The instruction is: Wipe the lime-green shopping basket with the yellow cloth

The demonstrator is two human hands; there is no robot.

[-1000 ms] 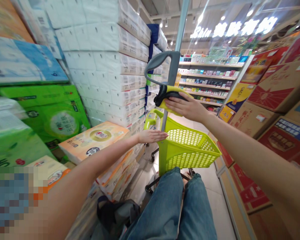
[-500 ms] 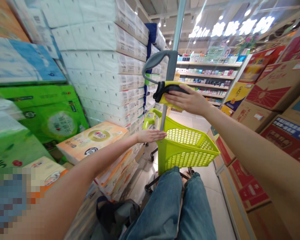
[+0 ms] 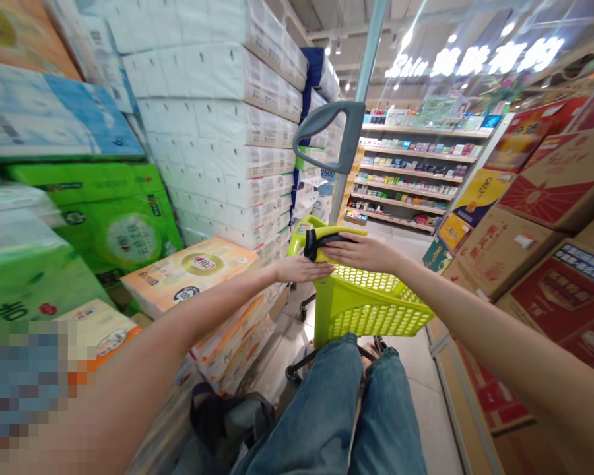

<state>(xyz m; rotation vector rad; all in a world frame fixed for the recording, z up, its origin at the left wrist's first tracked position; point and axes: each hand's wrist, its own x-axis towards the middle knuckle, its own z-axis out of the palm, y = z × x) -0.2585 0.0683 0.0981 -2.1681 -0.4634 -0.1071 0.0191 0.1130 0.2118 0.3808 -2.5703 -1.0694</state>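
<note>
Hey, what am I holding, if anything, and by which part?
Your right hand lies over the black part of the yellow piece; whether it grips cannot be told. Your left hand is flat, gripping nothing visible.

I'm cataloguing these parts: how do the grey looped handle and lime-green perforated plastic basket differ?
The grey looped handle is smaller than the lime-green perforated plastic basket. The handle frames one large opening; the basket has many small holes. The handle is higher, the basket lower.
</note>
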